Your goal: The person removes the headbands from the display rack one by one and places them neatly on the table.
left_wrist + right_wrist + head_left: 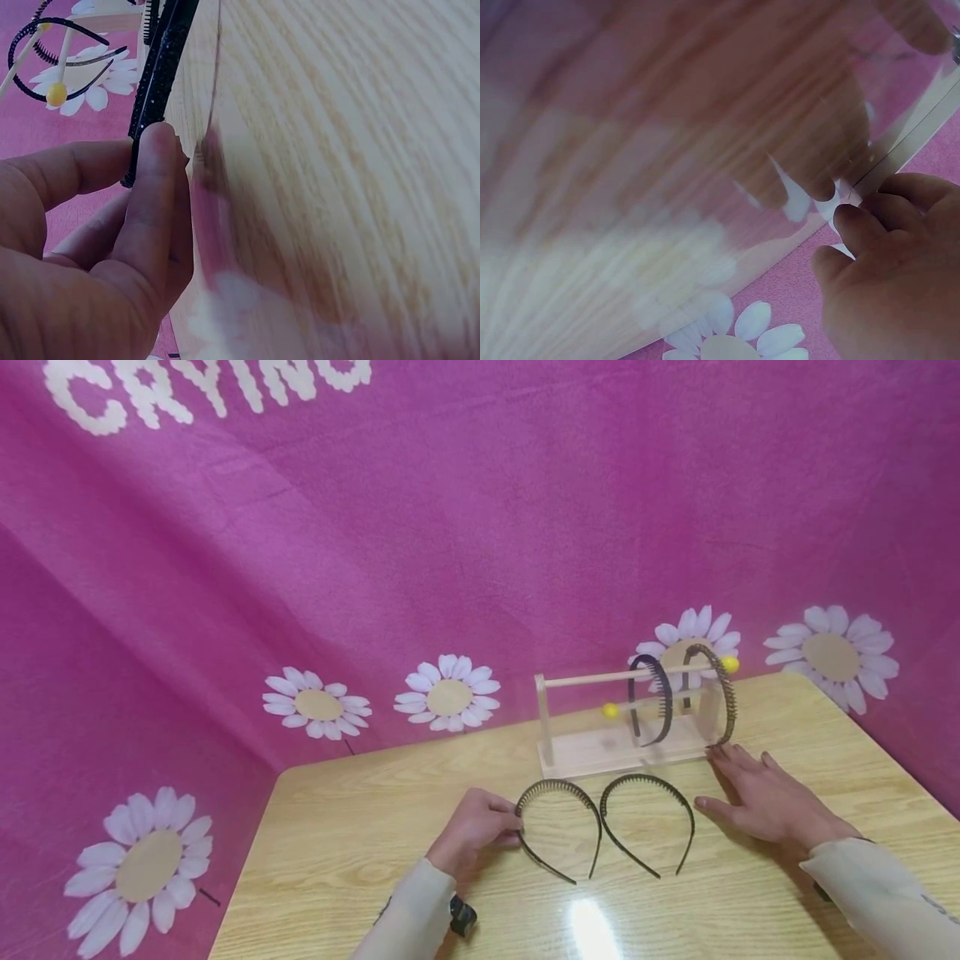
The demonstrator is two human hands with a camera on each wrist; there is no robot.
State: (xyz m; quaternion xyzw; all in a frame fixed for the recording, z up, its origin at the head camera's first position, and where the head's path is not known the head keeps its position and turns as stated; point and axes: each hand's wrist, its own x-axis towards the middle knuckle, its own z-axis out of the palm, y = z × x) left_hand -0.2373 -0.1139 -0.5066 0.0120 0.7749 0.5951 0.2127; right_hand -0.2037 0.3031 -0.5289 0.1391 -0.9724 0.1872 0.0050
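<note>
My left hand (476, 828) pinches the left side of a dark toothed headband (557, 783) at the table's front middle. In the left wrist view, thumb and fingers grip that dark, glittery headband (161, 75). Just right of it lies a second black headband (648, 777). Behind them stands a wooden rack (546, 727) with a black headband (664, 697) and a brown toothed headband (731, 702) hanging from it. My right hand (776, 802) is spread low over the table, fingertips right at the rack's front right corner, holding nothing.
The wood-grain table (352, 843) has a glossy surface with a bright reflection near its front. A magenta cloth (465, 527) with daisies hangs behind and at both sides. Yellow balls (611, 711) cap the rack's rods. A black strap device (462, 917) is by my left wrist.
</note>
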